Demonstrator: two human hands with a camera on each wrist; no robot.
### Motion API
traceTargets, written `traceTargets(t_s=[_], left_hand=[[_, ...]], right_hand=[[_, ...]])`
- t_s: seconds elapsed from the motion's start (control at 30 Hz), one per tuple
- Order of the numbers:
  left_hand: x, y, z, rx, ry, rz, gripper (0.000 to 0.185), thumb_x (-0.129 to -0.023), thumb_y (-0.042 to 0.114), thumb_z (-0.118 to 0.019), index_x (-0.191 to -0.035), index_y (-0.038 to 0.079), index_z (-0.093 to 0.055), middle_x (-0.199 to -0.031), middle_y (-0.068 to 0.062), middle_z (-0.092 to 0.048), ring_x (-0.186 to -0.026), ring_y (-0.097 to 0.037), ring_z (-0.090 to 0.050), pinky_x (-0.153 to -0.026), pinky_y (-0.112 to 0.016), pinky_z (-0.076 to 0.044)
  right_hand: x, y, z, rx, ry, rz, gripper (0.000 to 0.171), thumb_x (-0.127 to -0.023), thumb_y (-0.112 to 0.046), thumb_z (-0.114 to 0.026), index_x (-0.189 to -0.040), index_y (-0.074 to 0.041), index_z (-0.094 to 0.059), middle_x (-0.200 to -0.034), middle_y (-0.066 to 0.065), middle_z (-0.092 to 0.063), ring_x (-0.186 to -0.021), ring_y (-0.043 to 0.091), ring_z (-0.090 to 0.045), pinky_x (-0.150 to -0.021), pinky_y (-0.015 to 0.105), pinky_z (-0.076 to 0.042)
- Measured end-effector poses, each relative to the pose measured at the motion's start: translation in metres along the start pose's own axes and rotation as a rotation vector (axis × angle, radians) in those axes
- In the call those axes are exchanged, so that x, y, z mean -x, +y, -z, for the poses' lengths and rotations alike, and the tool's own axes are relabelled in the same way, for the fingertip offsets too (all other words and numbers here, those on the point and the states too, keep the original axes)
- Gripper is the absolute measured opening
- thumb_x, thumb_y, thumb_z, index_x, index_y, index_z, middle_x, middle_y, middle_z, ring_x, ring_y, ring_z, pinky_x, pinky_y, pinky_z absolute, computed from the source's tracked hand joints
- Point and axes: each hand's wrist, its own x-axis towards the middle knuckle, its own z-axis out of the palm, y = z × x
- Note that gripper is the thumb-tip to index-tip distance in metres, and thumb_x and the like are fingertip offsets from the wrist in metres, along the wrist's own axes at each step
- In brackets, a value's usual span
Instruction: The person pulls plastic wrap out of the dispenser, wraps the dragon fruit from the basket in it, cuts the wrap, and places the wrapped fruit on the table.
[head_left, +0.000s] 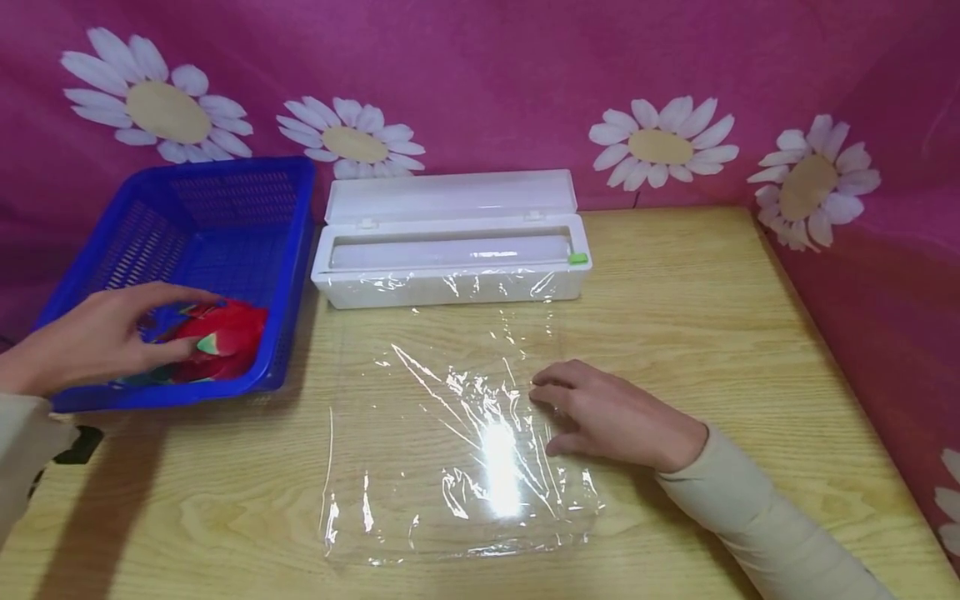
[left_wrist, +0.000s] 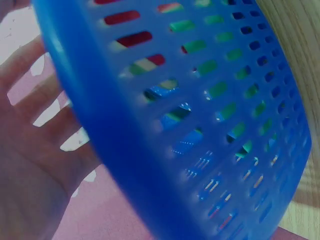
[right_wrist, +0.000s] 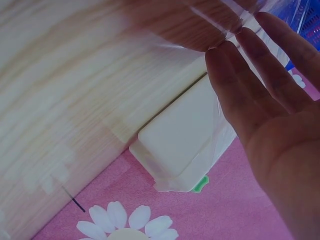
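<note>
My left hand (head_left: 112,337) reaches over the near side of a blue plastic basket (head_left: 300,242). Its thumb and index finger stand apart beside a heap of red pieces (head_left: 236,333), one with a pale-and-green edge. In the left wrist view the fingers look spread, and the basket wall (left_wrist: 117,145) hides their tips. A sheet of clear cling film (head_left: 420,492) lies wrinkled across the table, drawn from a white dispenser box (head_left: 450,287) whose lid is up. My right hand (head_left: 607,412) rests at the film's right edge, fingers loosely bent, fingertips at the plastic in the right wrist view.
Inside the dispenser sits the film roll (head_left: 450,252), and a green slider (head_left: 577,258) is at its right end. Behind the wooden table (head_left: 697,308) hangs a magenta cloth (head_left: 495,83) with big white daisies. Green pieces (left_wrist: 217,90) show through the basket's slots.
</note>
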Motion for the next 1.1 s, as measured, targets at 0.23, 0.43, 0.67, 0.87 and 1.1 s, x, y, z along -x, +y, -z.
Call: traceTargets(t_s=[0.23, 0.43, 0.67, 0.87, 1.1], left_hand=[[0.0, 0.002, -0.003, 0.066, -0.085, 0.052, 0.082, -0.075, 0.043, -0.091, -0.144, 0.011, -0.058, -0.137, -0.024, -0.062, -0.115, -0.044, -0.061, -0.076, -0.048, -0.054], [-0.001, -0.002, -0.015, 0.082, 0.001, -0.038, 0.089, -0.062, 0.037, -0.1, -0.136, 0.013, -0.058, -0.121, -0.02, -0.07, -0.088, -0.02, -0.067, -0.063, -0.025, -0.051], [-0.005, -0.003, -0.028, 0.238, -0.009, -0.055, 0.083, -0.073, 0.025, -0.095, -0.14, 0.011, -0.046, -0.12, -0.019, -0.065, -0.087, 0.009, -0.055, -0.064, -0.02, -0.053], [-0.01, -0.004, -0.036, 0.235, 0.055, -0.136, 0.092, -0.069, 0.018, -0.097, -0.14, 0.003, -0.04, -0.116, -0.019, -0.063, -0.094, 0.018, -0.044, -0.071, -0.007, -0.045], [-0.012, -0.003, -0.039, 0.306, 0.03, -0.112, 0.105, -0.067, 0.009, -0.096, -0.147, 0.0, -0.029, -0.121, -0.029, -0.06, -0.095, 0.024, -0.04, -0.073, 0.0, -0.039]], right_hand=[[0.0, 0.0, -0.001, 0.011, 0.016, 0.019, 0.065, -0.08, -0.039, -0.087, -0.131, -0.003, -0.069, -0.139, 0.013, -0.064, -0.13, 0.029, -0.061, -0.111, 0.042, -0.053], [0.0, 0.0, 0.0, 0.014, 0.012, 0.014, 0.065, -0.08, -0.039, -0.087, -0.131, -0.003, -0.068, -0.14, 0.013, -0.064, -0.131, 0.029, -0.061, -0.112, 0.044, -0.052], [0.001, -0.001, 0.0, 0.02, 0.009, 0.009, 0.066, -0.08, -0.039, -0.087, -0.131, -0.003, -0.068, -0.14, 0.014, -0.064, -0.131, 0.03, -0.061, -0.112, 0.044, -0.052], [0.0, 0.0, 0.0, 0.007, 0.004, 0.003, 0.066, -0.08, -0.038, -0.087, -0.132, -0.002, -0.068, -0.141, 0.014, -0.063, -0.131, 0.031, -0.061, -0.112, 0.046, -0.052], [0.001, -0.001, 0.001, -0.005, -0.006, -0.005, 0.065, -0.081, -0.037, -0.087, -0.133, -0.002, -0.067, -0.141, 0.014, -0.063, -0.132, 0.031, -0.06, -0.113, 0.046, -0.051]])
